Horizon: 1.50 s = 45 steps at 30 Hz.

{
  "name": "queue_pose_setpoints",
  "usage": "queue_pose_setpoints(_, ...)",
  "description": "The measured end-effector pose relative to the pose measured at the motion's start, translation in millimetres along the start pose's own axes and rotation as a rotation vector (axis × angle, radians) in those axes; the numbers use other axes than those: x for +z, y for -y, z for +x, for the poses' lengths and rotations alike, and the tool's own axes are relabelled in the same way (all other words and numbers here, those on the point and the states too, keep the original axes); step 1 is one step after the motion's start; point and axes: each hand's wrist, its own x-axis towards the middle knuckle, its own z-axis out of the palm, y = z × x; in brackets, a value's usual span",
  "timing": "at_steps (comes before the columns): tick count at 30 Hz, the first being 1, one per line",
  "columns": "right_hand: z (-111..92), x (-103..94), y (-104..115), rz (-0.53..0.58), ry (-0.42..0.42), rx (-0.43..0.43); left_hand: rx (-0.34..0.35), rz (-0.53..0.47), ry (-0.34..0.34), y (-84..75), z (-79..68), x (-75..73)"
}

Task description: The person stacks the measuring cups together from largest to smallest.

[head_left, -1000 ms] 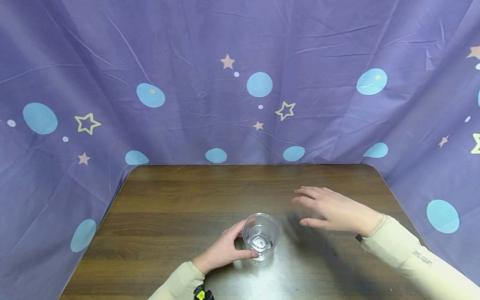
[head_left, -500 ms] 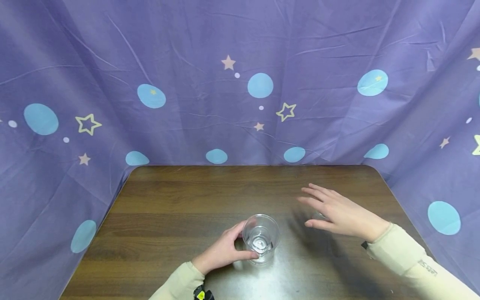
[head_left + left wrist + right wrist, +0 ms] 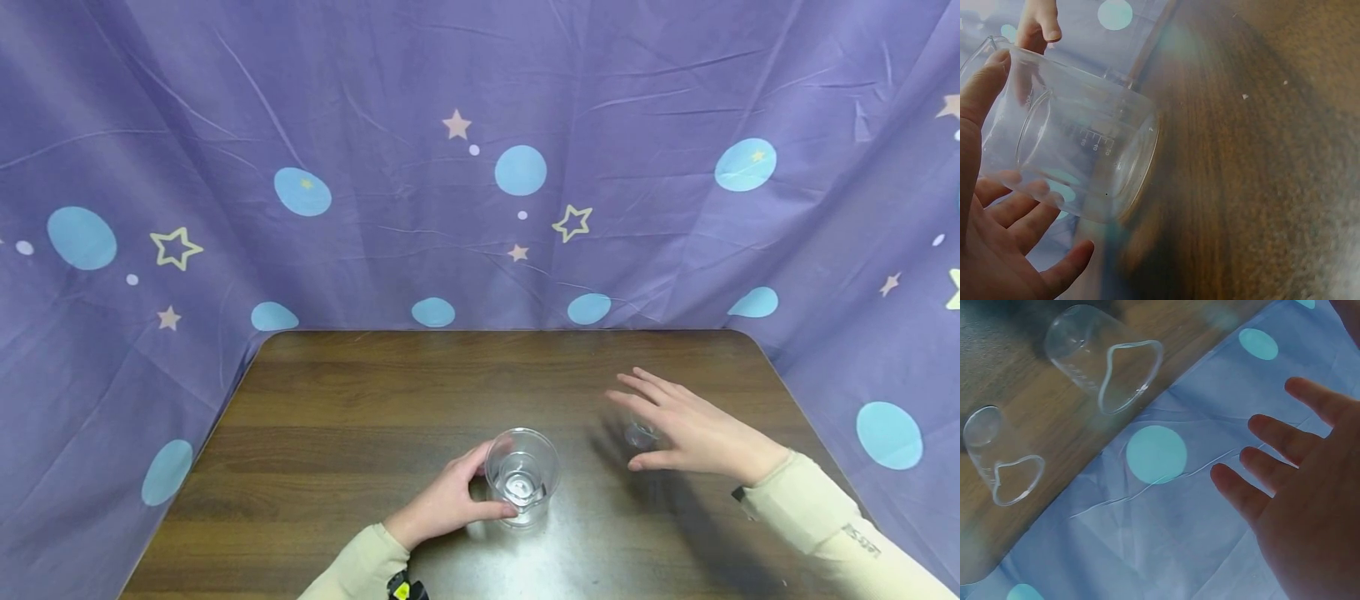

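Clear beaker (image 3: pixel 522 479) with a pouring lip and printed scale stands on the table; my left hand (image 3: pixel 448 493) grips its left side, thumb near and fingers beyond. In the left wrist view the thumb lies by the rim of this beaker (image 3: pixel 1085 137), and a curved inner edge shows through its wall. My right hand (image 3: pixel 705 433) hovers to the right, fingers spread and holding nothing. Beneath it, partly hidden, a clear beaker (image 3: pixel 640 433) shows. The right wrist view has a larger beaker (image 3: pixel 1100 362) and a smaller beaker (image 3: pixel 1007 456), both apart from the right fingers.
The brown wooden table (image 3: pixel 360 392) has rounded back corners. A purple curtain (image 3: pixel 375 167) with stars and blue spots hangs behind it and on both sides. Small white specks (image 3: pixel 1245 96) lie on the tabletop.
My right hand has drifted to the right and spread its fingers, uncovering more of the clear beaker beneath. The left hand and its beaker have stayed in place.
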Motion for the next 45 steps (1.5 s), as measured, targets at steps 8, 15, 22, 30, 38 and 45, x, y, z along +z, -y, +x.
queue_pose_setpoints(8,-4,11.0,-5,-0.070,-0.071,0.001,0.006,0.003,-0.003,-0.2,0.4,-0.4)
queue_pose_setpoints(15,-9,20.7,-12,-0.080,-0.103,0.004,0.008,-0.001,0.001,-0.3,0.1,-0.2)
queue_pose_setpoints(22,-15,24.6,-24,-0.042,-0.081,0.035,0.019,0.000,-0.003,1.3,0.2,0.2)
queue_pose_setpoints(30,-15,24.7,-33,-0.009,0.006,0.075,0.018,-0.007,-0.003,2.0,1.5,-0.4)
queue_pose_setpoints(38,-16,22.9,-40,0.004,0.039,0.110,0.011,-0.017,-0.001,2.9,1.3,0.6)
queue_pose_setpoints(45,-14,21.4,-46,-0.030,0.037,0.095,0.012,-0.024,-0.001,2.9,0.5,1.0)
